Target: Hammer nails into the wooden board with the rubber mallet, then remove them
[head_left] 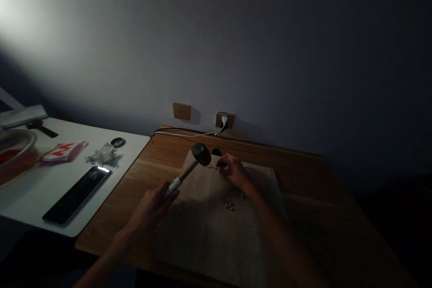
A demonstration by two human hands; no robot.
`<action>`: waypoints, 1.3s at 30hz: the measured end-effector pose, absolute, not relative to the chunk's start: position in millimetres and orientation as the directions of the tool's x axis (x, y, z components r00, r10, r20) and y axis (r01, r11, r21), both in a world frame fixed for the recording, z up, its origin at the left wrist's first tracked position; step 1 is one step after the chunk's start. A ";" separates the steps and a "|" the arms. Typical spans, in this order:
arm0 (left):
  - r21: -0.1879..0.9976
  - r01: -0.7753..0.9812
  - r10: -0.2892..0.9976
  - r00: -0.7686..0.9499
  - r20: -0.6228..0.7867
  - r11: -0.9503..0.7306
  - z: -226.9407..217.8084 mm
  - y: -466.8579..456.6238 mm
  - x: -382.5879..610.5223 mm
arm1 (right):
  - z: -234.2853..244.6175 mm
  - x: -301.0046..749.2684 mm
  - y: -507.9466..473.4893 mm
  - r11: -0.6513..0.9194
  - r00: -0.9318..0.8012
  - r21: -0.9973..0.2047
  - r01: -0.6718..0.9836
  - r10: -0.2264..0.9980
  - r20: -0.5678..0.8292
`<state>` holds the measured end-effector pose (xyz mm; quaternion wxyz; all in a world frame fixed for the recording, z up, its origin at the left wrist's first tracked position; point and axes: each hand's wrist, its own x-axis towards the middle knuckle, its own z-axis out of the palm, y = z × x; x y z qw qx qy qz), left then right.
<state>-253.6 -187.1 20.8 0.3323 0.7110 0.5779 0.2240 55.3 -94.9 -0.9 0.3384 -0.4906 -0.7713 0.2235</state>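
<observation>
My left hand [152, 207] is closed around the pale handle of a mallet [201, 154], whose dark head is raised over the far left part of a wooden board [209, 238]. Near the far edge of the board, my right hand [232, 172] has its thumb and fingers curled together in a pinch. Whatever lies between those fingertips is too small and dark to make out. Just left of them a tiny metal piece [210, 166], perhaps a screw or nail, is on the board. Several small shiny metal pieces [229, 204] lie mid-board, below my right hand.
The board rests on a wooden table [148, 162] against the wall. A white plug [224, 120] sits in a wall socket, its cable running along the table's back. On the white table to the left are a phone [76, 195], a red-and-white packet [64, 150] and a clear tub [16, 153].
</observation>
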 end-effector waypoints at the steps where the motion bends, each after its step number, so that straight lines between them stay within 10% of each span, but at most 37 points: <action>1: 0.734 0.671 0.970 0.234 -0.069 -0.109 19.6 -187.4 -255.0 | -2.6 53.3 -93.5 0.431 -0.302 -0.650 0.626 0.902 0.307; 39: 0.703 0.705 0.964 0.241 -0.114 -0.093 19.9 -184.1 -255.9 | -28.6 53.8 -96.1 0.383 -0.230 -0.673 0.633 0.923 0.309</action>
